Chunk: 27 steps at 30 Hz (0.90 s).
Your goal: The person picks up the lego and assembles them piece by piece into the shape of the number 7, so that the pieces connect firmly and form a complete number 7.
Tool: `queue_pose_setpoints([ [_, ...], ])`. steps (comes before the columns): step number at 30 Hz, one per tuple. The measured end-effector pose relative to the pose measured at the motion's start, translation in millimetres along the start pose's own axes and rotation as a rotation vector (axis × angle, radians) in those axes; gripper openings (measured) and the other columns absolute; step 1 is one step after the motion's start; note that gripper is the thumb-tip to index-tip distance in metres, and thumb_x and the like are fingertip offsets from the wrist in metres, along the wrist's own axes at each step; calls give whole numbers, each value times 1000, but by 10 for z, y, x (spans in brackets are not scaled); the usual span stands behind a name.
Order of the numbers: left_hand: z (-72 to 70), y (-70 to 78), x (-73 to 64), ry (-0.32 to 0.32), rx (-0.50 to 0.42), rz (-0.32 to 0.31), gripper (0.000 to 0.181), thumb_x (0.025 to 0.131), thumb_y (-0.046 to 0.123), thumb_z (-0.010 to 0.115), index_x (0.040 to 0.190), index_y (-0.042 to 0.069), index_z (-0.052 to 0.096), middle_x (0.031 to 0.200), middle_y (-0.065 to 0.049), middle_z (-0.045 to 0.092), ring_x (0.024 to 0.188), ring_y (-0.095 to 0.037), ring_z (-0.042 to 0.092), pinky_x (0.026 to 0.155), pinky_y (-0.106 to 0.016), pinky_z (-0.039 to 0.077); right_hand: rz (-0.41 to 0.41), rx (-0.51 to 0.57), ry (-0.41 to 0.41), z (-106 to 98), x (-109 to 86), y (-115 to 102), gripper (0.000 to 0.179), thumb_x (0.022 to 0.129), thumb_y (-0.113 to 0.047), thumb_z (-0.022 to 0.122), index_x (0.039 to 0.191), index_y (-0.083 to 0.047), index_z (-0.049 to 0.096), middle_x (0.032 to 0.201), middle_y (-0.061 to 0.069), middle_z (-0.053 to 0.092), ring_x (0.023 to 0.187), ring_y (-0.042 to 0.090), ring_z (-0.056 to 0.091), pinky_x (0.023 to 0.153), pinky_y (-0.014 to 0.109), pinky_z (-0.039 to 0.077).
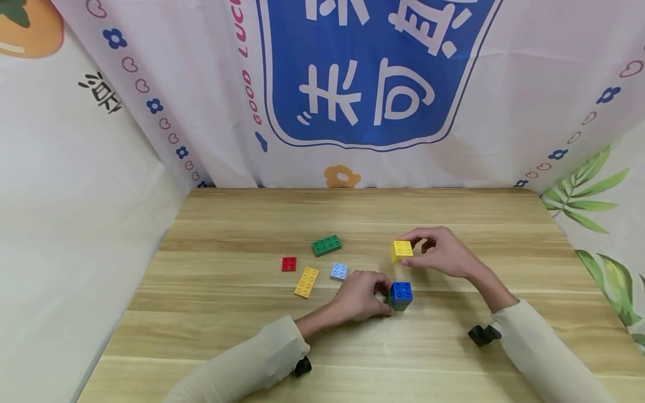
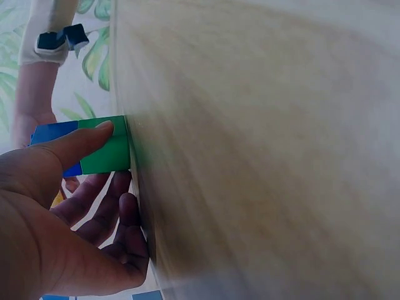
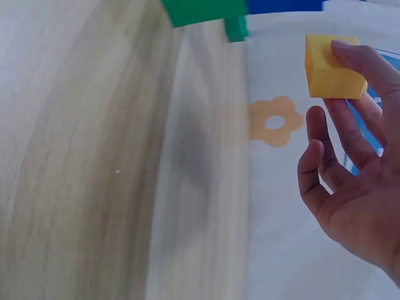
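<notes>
On the table my left hand (image 1: 360,295) grips a green block (image 2: 103,150) between thumb and fingers. A blue block (image 1: 401,291) sits on top of the green one, studs up, so the two form a small upright stack. My right hand (image 1: 443,252) pinches a yellow block (image 1: 401,250) between thumb and fingers, held above the table just behind the stack and apart from it. The right wrist view shows the hollow yellow block (image 3: 335,67) off the surface, with the other fingers loosely bent below it.
Left of the stack lie a light blue block (image 1: 339,271), a long yellow-orange block (image 1: 306,282), a small red block (image 1: 289,264) and a long green block (image 1: 326,245). A printed cloth (image 1: 221,123) hangs along the back edge of the wooden table (image 1: 242,218).
</notes>
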<state>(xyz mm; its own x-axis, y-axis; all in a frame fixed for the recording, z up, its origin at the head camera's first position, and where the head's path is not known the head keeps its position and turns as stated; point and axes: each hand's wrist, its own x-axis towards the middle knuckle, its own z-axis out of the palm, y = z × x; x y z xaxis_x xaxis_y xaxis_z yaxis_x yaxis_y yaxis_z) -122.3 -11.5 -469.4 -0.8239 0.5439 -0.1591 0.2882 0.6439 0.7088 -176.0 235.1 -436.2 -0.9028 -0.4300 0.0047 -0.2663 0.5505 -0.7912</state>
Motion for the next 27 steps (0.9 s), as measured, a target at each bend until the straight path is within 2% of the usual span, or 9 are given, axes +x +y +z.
queue_pose_setpoints([
  [5,4,0,3,7,10,2,37,80,21,97,112,13,79,101,5,79,85,-1,64,78,-17,52,-31,-21,0,-52,-133,-107,33,87,-25,92,118,-21,81,106,-4,79,99,33,63,83,29,55],
  [13,11,-17,13,5,21,19,37,81,22,97,112,13,79,100,5,78,82,-2,61,75,-17,50,-87,-61,18,-59,-321,-254,32,85,-26,93,115,-26,82,105,-8,78,89,21,62,77,28,54],
  [20,9,-21,14,1,19,21,37,81,22,96,112,14,79,100,6,79,83,-1,62,77,-18,51,-136,-73,32,-5,-424,-277,36,82,-23,95,115,-29,83,105,-11,78,87,20,62,76,30,53],
  [27,11,-21,17,1,26,11,36,81,24,97,111,15,79,101,7,79,87,-1,66,83,-21,53,-133,-68,26,59,-486,-252,37,81,-24,96,115,-32,82,104,-16,77,89,21,63,78,31,52],
])
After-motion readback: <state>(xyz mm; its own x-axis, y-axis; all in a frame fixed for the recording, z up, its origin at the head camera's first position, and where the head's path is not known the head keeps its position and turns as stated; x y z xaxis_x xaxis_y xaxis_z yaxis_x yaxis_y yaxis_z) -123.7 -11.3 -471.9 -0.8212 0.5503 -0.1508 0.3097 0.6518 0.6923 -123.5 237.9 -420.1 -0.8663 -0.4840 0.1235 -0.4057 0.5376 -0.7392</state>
